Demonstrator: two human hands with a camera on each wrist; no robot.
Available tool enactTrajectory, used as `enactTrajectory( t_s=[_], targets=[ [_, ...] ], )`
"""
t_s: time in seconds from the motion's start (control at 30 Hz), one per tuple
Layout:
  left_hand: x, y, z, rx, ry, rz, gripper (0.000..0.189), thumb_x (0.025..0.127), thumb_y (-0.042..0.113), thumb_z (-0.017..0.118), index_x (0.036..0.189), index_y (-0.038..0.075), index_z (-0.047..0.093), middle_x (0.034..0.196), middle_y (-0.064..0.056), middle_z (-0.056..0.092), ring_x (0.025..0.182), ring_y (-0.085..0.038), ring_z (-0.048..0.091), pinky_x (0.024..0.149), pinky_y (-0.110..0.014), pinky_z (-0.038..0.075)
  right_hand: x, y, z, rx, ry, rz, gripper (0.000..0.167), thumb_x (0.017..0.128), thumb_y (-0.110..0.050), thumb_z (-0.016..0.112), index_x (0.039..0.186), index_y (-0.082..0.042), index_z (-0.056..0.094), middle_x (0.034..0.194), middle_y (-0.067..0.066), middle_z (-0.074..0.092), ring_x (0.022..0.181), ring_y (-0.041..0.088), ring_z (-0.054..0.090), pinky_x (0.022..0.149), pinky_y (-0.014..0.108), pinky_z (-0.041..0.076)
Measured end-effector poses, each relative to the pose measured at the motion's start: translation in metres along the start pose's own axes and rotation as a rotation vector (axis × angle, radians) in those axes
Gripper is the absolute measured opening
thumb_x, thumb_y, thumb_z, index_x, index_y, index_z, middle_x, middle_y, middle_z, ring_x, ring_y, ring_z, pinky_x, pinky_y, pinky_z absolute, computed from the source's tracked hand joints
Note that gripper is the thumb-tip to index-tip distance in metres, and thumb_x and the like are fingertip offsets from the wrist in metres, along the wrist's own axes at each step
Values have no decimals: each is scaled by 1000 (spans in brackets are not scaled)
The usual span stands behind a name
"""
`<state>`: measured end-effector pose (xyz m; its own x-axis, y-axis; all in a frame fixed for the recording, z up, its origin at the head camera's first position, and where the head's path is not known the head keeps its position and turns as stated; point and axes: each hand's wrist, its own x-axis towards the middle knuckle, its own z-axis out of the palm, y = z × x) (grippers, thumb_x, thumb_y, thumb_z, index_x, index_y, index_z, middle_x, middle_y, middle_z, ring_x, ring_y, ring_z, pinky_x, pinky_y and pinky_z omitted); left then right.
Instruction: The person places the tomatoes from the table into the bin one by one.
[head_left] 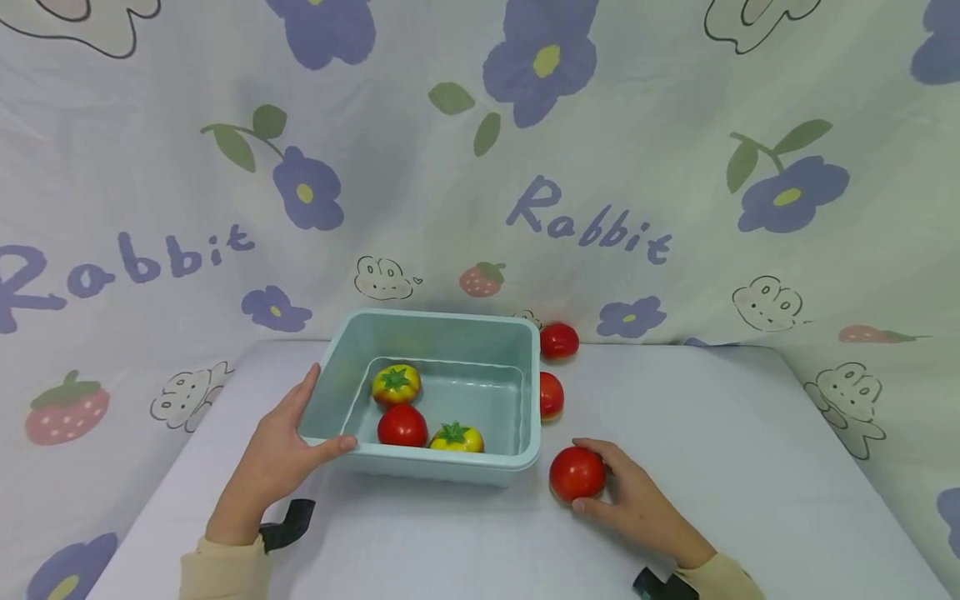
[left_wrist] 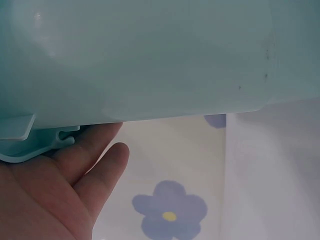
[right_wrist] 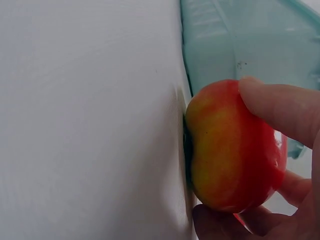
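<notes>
A: Starting on the left, what is there?

B: The left hand [head_left: 281, 450] grips the left rim of a pale green tub [head_left: 442, 329], thumb hooked over the near corner, fingers along the outer wall. The left wrist view shows the palm and fingers [left_wrist: 102, 167] under the rim lip.

A: What is inside the tub?

B: Three tomatoes: a yellow one with a green top [head_left: 396, 383] at the back left, a red one [head_left: 402, 425] in front of it, and another yellow one [head_left: 457, 438] against the near wall.

A: And to the right?

B: Two red tomatoes sit on the white table [head_left: 750, 467] just beside the tub's right wall, one [head_left: 558, 340] by the far corner, one [head_left: 551, 395] midway. Nearer, the right hand [head_left: 637, 496] curls its fingers around a red tomato [head_left: 577, 473] resting on the table, close to the tub's near right corner. In the right wrist view, thumb and fingers [right_wrist: 285, 112] pinch it from both sides
</notes>
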<state>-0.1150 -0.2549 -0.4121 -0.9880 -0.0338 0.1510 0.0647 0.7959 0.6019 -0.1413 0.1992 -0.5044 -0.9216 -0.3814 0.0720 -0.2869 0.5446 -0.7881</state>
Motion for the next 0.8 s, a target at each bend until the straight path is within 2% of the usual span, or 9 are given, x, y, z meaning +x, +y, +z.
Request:
enactTrajectory(
  t_s=[0.4,0.8],
  targets=[
    [0,-2,0,4,-1,2,116,80,49,81,162,9,9,158,-30,28,133,-52,39,95,-71,43,0,-5,-3,9,34,9,78,78,-37,87,144,-18,50,139,-3,55,123,22,56,98,46,54],
    [1,1,-1,13,-3,-13,116,81,49,81,162,9,9,158,-30,28,133,-53,38,94,-70,44,1,-10,-12,-3,108,-102,75,80,-36,86,143,-16,51,140,-1,56,122,23,57,95,47,56]
  ],
)
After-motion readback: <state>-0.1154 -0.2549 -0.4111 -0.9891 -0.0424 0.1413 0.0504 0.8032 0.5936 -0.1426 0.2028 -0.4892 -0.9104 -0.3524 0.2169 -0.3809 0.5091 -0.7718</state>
